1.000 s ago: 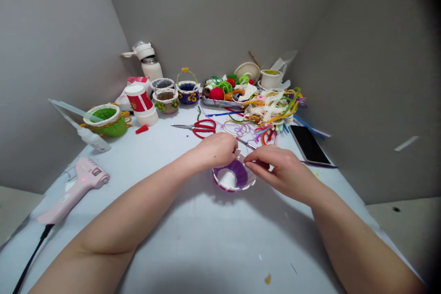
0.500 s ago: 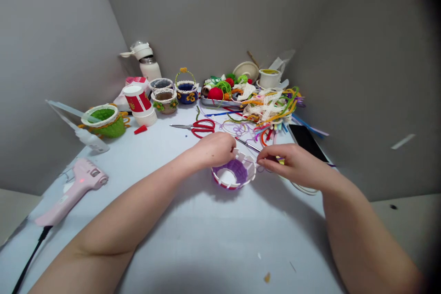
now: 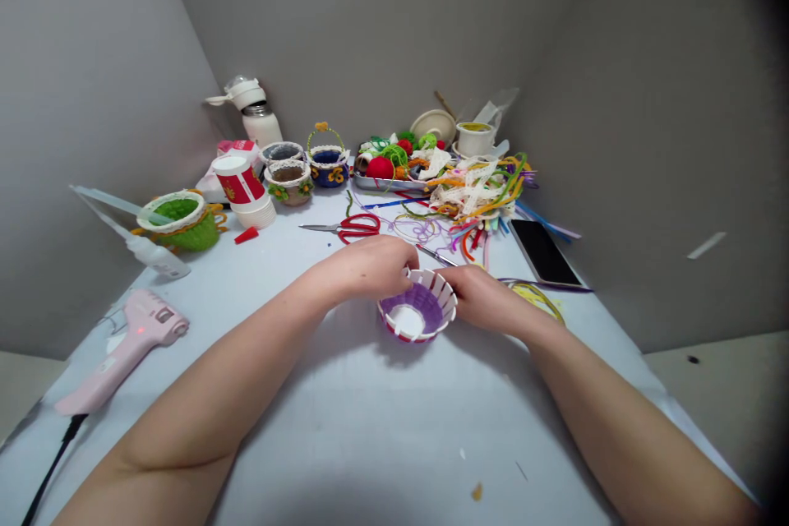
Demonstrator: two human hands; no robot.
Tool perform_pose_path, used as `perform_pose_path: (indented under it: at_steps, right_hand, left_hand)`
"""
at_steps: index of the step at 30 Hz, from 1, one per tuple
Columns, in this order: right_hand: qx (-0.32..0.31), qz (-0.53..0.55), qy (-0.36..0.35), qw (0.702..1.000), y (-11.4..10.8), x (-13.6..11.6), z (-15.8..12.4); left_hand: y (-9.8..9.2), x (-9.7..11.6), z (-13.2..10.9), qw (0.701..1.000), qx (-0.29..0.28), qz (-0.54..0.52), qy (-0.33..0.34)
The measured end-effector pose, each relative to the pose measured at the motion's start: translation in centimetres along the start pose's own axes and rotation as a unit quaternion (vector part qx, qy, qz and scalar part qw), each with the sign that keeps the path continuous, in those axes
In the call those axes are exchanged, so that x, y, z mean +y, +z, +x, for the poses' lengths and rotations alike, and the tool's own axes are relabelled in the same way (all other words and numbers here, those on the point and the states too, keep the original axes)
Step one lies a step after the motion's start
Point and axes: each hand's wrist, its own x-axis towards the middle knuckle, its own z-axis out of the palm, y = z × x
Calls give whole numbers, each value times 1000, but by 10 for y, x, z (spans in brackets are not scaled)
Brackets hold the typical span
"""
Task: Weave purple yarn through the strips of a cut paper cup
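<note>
A white paper cup with its wall cut into upright strips stands on the table, purple yarn woven round its lower part. My left hand is closed on the cup's far left rim, the thumb inside it. Against the right outer side lies my right hand, fingers curled in behind the strips. Those fingertips, and the strand of purple yarn they held, are mostly hidden. Just beyond both hands lie a thin pen-like tool and red-handled scissors.
A pink glue gun, a white squeeze bottle and a green basket are at left. Paper cups and small decorated baskets stand behind. A yarn tray, lace strips and a phone are back right.
My right hand has moved left from beside the cup, where purple yarn ran to its fingers, to the cup's outer wall. My left hand keeps its hold; the view has shifted slightly.
</note>
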Motion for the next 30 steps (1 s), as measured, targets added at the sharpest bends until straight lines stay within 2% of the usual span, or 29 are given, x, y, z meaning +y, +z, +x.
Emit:
perform_pose_path:
  at_steps: [4,11,15,20,25,30]
  right_hand:
    - [20,18,-4,1000,3,-2,2]
    - [50,-4,15,999,10,1,6]
    - [42,1,24,999,0,5,2]
    - [27,38,51,998,-22,6,-9]
    - [69,77,53,993,-32,-6,-19]
    - [130,98,46,986,-23,-17,-17]
  left_hand:
    - [4,-1,4,999,10,-38,28]
    - [13,-1,12,998,39,-37,13]
    - [18,-2,14,998,50,-22,-2]
    - [17,-1,13,998,53,-26,-6]
    - [16,1,12,998,57,-20,-2]
    - [18,2,11,999,48,-11,-7]
